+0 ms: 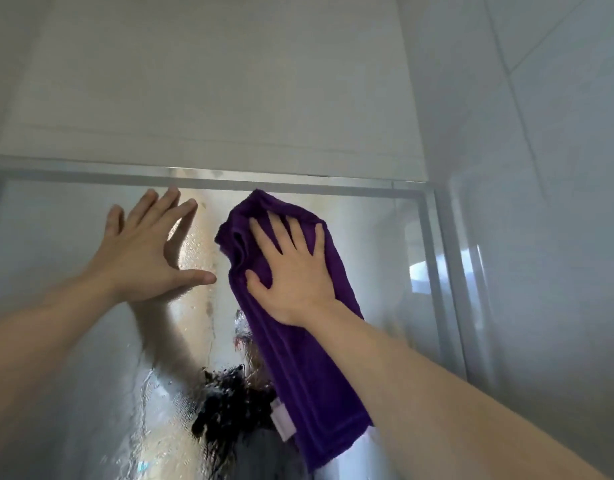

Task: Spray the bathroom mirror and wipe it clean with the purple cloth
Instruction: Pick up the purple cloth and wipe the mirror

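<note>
- Right hand (293,271), fingers spread flat, presses plush purple cloth (298,358) against wet, droplet-streaked mirror (91,375).
- Left hand (146,251), splayed wide, rests on glass, holding nothing.
- Metal frame (91,174) edges the top.

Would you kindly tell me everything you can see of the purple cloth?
The purple cloth is deep purple, plush, towel-like fabric, loosely folded, with creases near its top. It lies long against the wet mirror, its upper end just under the mirror's top frame and its lower end slanting down to the right. A white label shows at its lower left edge. The right hand presses it to the glass with straight, spread fingers.
</note>
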Action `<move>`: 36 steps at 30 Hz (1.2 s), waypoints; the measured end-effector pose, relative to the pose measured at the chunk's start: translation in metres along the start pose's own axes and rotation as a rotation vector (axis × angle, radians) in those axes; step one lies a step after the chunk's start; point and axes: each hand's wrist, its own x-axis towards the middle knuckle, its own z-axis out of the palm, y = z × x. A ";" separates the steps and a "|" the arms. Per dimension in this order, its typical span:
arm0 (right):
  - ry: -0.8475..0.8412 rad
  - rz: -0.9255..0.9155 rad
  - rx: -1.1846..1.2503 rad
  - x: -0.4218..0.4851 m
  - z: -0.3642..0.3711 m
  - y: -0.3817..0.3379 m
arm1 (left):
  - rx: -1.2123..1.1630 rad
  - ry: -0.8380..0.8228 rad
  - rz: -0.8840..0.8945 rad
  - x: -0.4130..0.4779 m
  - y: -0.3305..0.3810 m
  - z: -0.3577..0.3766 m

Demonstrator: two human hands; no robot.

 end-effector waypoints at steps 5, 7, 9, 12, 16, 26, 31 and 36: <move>-0.156 -0.137 -0.041 -0.061 -0.018 0.053 | 0.010 -0.083 -0.018 0.002 0.009 -0.009; -0.187 -0.102 -0.102 -0.083 -0.025 0.082 | 0.083 -0.161 0.007 0.003 0.010 -0.022; -0.192 -0.017 -0.140 -0.095 -0.030 0.108 | 0.169 -0.219 0.017 -0.001 0.001 -0.032; -0.106 0.182 -0.182 -0.085 -0.033 0.134 | 0.231 -0.275 -0.028 -0.013 -0.019 -0.033; 0.072 0.462 -0.083 -0.033 -0.023 0.117 | 0.257 -0.296 -0.032 -0.018 -0.030 -0.023; 0.125 0.386 -0.043 0.071 -0.001 -0.021 | 0.244 -0.321 -0.013 -0.013 -0.033 -0.019; 0.106 0.233 -0.031 0.056 0.021 -0.077 | 0.224 -0.345 -0.020 -0.013 -0.033 -0.021; 0.024 0.093 -0.050 0.007 0.025 -0.090 | 0.186 -0.336 -0.010 -0.016 -0.033 -0.024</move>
